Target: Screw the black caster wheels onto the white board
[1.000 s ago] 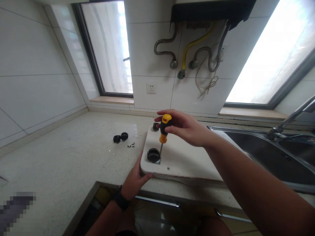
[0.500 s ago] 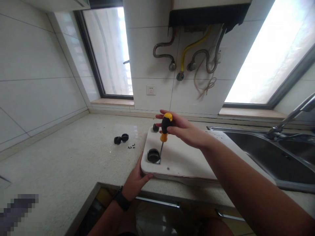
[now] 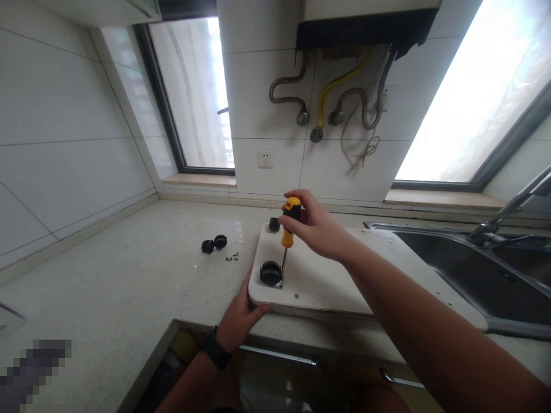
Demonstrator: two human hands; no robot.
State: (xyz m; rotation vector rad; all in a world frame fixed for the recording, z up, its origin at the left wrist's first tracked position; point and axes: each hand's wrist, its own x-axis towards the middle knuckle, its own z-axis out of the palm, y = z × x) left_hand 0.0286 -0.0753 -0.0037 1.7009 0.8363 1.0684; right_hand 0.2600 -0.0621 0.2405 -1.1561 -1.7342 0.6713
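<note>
My right hand [image 3: 312, 221] is closed around the yellow and black handle of a screwdriver [image 3: 287, 238]. The shaft points down, its tip at the metal plate of a black caster wheel [image 3: 271, 273]. That caster stands near the front left corner of a white board [image 3: 331, 281]. A second caster [image 3: 274, 224] shows at the board's far left corner, partly behind the screwdriver. My left hand [image 3: 241, 315], with a dark watch on the wrist, grips the board's front left corner, thumb at the front edge and fingers along the left side.
Two loose casters [image 3: 214, 244] lie on the pale countertop [image 3: 129, 269], left of the board. Several small screws [image 3: 232, 257] are beside them. To the right is a steel sink [image 3: 456, 258] with a faucet [image 3: 495, 218]; the board's right end overlaps its edge. Hoses [image 3: 336, 86] hang on the wall.
My right hand's fingers have curled in around the screwdriver handle from a looser, more spread hold. The screwdriver stays at the same caster; my left hand keeps its place on the board.
</note>
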